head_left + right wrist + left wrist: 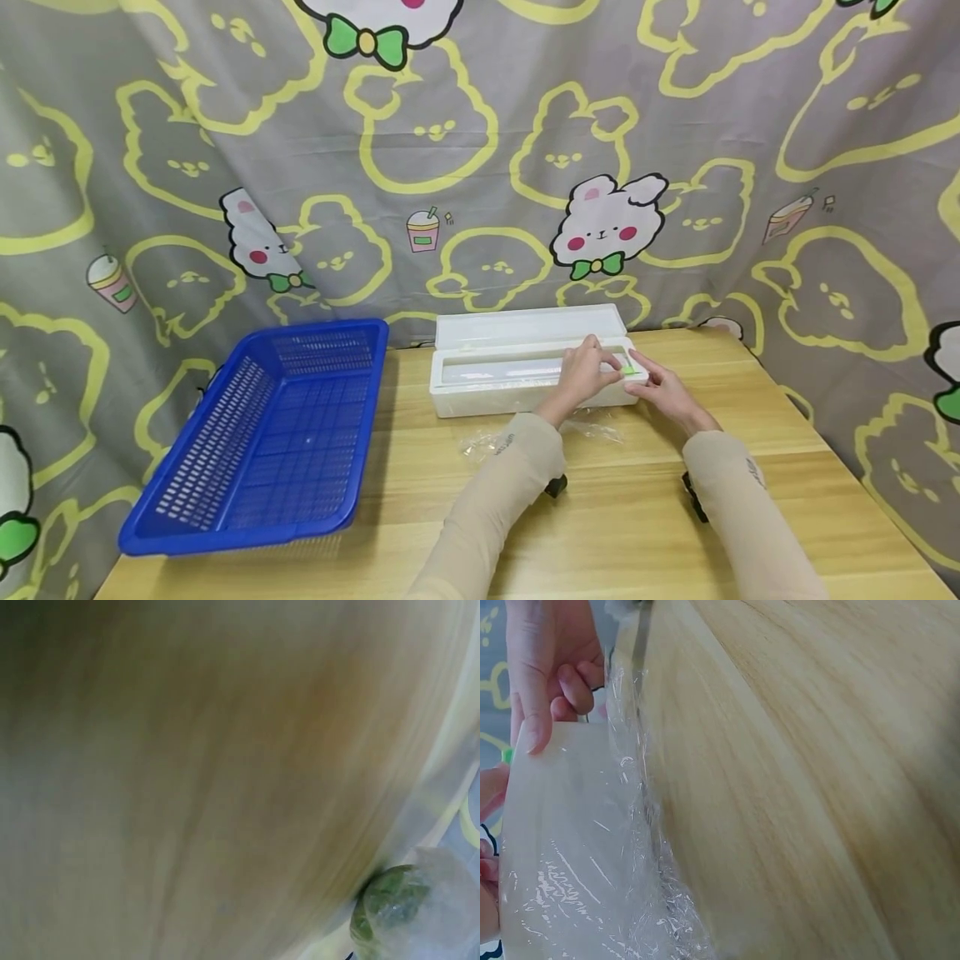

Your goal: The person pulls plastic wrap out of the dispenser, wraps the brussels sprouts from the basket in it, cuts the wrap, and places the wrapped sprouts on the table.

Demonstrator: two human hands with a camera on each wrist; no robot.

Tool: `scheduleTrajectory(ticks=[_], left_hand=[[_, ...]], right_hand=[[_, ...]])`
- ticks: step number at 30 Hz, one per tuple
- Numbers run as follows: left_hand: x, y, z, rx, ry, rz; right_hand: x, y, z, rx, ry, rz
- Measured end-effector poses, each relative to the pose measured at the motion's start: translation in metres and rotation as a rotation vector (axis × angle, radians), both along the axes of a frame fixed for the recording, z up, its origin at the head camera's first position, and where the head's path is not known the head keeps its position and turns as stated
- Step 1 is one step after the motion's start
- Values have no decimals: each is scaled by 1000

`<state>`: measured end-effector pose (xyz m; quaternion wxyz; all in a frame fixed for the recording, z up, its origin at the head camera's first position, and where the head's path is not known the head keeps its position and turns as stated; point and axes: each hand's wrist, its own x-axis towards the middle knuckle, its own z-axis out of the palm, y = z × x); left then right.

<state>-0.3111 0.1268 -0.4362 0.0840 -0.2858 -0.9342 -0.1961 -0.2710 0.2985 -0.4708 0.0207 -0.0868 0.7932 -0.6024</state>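
Note:
A long white cling film dispenser (525, 402) lies on the table, its lid (528, 327) tipped back toward the curtain. Clear film (649, 847) hangs crumpled along its front side. At its right end, my left hand (583, 375) has its fingers curled in, the tips pinching at a small green tab (628, 368). My right hand (666, 396) grips the same end, thumb pressed on the front face in the left wrist view. Neither hand shows in the right wrist view.
A blue plastic basket (356, 467) stands on the left of the wooden table (630, 542). Behind the table hangs a patterned curtain (495, 117). Something green in clear plastic (394, 904) appears at the lower right of the right wrist view.

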Motion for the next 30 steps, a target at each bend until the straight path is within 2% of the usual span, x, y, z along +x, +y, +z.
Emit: scheduleTrajectory(ticks=[7,11,15,22,30], left_hand=[[1,-12,-1,8,-28,10],[-1,-24,-1,4,-19,24],[-1,-36,0,12,-7,9],[1,-45,-1,38,-19,10],[1,-47,-1,28,-20,7]], right_hand=[[-3,-6,-4,-9,4,8],[-3,-5,-4,25,7,6],[-1,-1,-4,53,16,-21],[1,1,1,104,-15,-15],[0,0,-2,38,1,5]])
